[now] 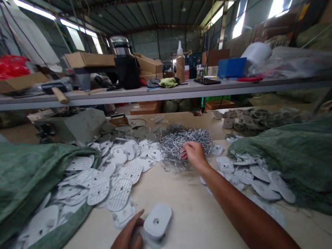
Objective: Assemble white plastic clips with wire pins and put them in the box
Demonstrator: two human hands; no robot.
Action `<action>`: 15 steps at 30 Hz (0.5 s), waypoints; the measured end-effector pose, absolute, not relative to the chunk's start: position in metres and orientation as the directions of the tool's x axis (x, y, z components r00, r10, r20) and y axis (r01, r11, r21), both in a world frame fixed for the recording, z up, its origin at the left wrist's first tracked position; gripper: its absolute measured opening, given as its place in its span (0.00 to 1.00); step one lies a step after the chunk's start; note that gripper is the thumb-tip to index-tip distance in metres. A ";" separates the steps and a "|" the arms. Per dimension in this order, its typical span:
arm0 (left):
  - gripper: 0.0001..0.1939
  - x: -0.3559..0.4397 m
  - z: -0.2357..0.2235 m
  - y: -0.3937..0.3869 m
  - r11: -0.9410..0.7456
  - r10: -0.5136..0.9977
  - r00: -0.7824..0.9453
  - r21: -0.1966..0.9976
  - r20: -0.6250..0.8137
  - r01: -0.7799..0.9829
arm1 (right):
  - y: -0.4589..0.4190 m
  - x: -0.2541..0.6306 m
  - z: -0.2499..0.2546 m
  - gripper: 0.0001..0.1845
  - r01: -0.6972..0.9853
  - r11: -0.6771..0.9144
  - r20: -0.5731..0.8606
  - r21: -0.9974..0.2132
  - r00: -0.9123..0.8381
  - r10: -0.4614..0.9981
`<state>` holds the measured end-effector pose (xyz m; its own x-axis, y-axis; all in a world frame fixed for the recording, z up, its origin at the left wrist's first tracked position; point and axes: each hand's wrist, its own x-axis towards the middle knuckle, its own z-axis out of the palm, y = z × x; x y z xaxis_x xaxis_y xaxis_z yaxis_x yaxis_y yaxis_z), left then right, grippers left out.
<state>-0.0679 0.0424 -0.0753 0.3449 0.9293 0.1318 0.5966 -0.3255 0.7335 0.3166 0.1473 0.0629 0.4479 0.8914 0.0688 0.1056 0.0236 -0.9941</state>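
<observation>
A small white rounded plastic piece (158,220) with a hole in its middle lies on the table, seemingly over another flat piece. My left hand (126,242) rests at its left edge, fingertips against or very near it, thumb and forefinger apart. Farther off, my right hand (193,152) reaches over a heap of thin silvery metal pins (176,140). Its fingers are bent together at the heap's right side; what they pinch is too small to make out. Many flat white oval plates (120,194) spill out left of my left hand.
Green woven sacks lie at left (8,185) and right (308,159); more white plates (265,182) spill from the right one. Behind the pins, a raised shelf (146,91) crosses the view, bearing a bottle (180,63), a blue box (231,68) and a hammer (59,95).
</observation>
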 end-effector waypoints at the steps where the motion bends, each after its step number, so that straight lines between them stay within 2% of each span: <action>1: 0.31 -0.068 -0.077 0.040 -0.329 0.931 0.332 0.746 0.153 0.579 | 0.139 0.313 0.056 0.13 0.069 0.023 0.052 -0.997 0.451 0.891; 4: 0.26 -0.065 -0.082 0.034 -0.309 0.943 0.277 0.798 0.186 0.517 | 0.114 0.300 0.034 0.14 -0.021 -0.041 -0.046 -0.999 0.402 0.914; 7: 0.26 -0.064 -0.082 0.033 -0.268 0.954 0.252 0.839 0.163 0.474 | 0.111 0.298 0.039 0.13 -0.094 -0.088 -0.116 -0.992 0.363 0.925; 12: 0.25 -0.063 -0.074 0.030 -0.207 0.969 0.214 0.868 0.120 0.452 | 0.146 0.323 0.097 0.05 -0.167 0.054 -0.025 -0.984 0.437 0.899; 15: 0.24 -0.059 -0.069 0.025 -0.188 0.974 0.201 0.879 0.109 0.438 | 0.148 0.319 0.101 0.04 -0.183 0.078 -0.017 -0.980 0.467 0.884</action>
<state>-0.0590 0.0250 -0.0689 0.2006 0.9736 0.1087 0.4379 -0.1884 0.8790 0.3188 0.1479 0.1008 0.4673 0.8839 -0.0173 -0.1831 0.0776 -0.9800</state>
